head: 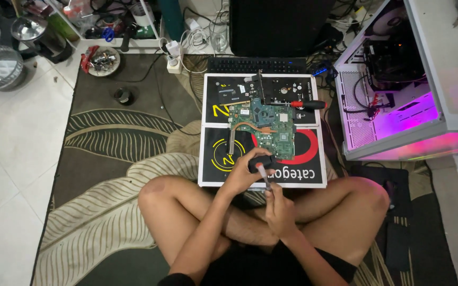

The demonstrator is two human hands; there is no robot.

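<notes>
Two hands (261, 182) nr circuit board (263, 124), screwdriver (306, 104).

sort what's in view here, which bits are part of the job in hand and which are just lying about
In use: left hand gripping a small black part; right hand holding a thin syringe-like tube; green circuit board on the black mat.

Lying about: red-handled screwdriver, keyboard, lit computer case, bowl of small parts.
</notes>
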